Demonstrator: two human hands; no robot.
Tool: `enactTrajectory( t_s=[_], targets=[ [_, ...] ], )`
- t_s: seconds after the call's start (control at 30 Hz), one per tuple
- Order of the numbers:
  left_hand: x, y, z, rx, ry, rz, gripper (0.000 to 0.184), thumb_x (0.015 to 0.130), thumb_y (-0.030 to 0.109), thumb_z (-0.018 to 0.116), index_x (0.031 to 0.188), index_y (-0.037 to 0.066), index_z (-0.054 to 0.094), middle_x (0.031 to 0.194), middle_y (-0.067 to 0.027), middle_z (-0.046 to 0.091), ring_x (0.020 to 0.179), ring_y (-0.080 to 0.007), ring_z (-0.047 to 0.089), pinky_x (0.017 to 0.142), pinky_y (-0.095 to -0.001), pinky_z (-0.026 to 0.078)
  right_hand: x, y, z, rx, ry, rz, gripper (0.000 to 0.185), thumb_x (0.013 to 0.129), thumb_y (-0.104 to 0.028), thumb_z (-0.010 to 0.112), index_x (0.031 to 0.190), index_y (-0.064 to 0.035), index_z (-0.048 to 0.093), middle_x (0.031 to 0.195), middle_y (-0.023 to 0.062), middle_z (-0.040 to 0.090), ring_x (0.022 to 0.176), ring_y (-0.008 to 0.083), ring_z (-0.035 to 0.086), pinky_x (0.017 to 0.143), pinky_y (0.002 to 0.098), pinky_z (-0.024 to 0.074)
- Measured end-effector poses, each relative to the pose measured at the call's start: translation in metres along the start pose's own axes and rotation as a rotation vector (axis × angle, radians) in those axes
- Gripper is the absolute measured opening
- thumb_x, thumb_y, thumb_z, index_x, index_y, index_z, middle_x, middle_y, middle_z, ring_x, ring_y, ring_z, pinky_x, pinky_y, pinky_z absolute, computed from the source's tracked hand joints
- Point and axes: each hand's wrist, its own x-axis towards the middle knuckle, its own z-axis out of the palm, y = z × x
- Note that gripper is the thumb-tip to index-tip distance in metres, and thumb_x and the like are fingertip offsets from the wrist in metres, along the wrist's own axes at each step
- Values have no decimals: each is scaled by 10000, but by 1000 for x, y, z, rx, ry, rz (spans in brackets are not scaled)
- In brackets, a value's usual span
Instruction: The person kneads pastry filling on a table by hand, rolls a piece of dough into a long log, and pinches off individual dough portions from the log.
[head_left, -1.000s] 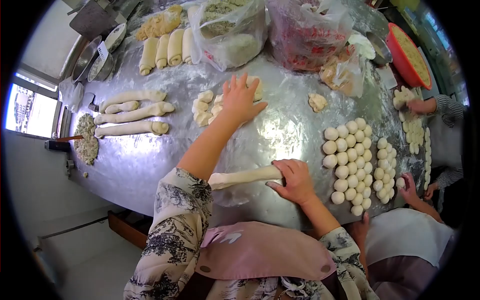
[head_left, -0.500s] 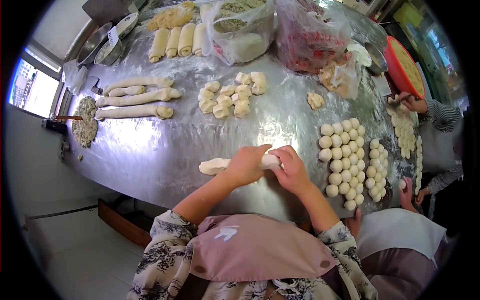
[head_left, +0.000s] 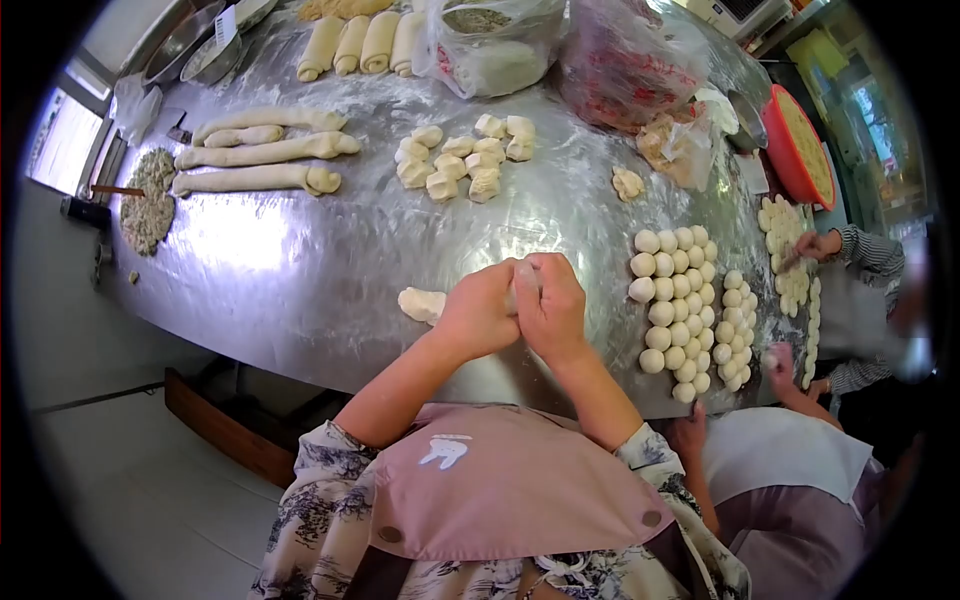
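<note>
A short roll of dough is gripped by both my hands above the metal table's near edge. My left hand is wrapped round its middle, and its left end sticks out past that hand. Pressed against the left one, my right hand is closed on the other end, most of which is hidden by fingers. Beyond my hands lies a cluster of cut dough pieces. Three long dough ropes and a shorter one lie at the left. Rows of round dough balls sit to the right.
Rolled dough sheets and plastic bags stand at the back. A red basin is at the far right. Co-workers' hands handle dough there. A mound of filling with a stick lies far left.
My hands have come together and closed round the dough, covering the part that showed between them. The view has shifted, so the table's things appear higher.
</note>
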Motion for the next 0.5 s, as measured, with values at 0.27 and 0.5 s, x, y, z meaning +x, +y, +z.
enactTrajectory(
  t_s=[0.27, 0.5],
  targets=[
    [3, 0, -5, -1, -82, -55, 267, 791, 153, 719, 1017, 22, 660, 899, -211, 690, 835, -404, 673, 719, -413, 531, 9, -12, -5, -10, -40, -38, 143, 862, -120, 729, 896, -52, 609, 804, 114, 587, 698, 275, 592, 629, 355, 484],
    [7, -4, -13, -77, -34, -101, 176, 826, 122, 736, 955, 17, 679, 871, -181, 694, 795, -347, 675, 723, -413, 523, 28, 30, 19, -18, -11, 47, 206, 830, -185, 764, 855, -51, 609, 797, 112, 621, 707, 290, 623, 623, 378, 505]
  ],
)
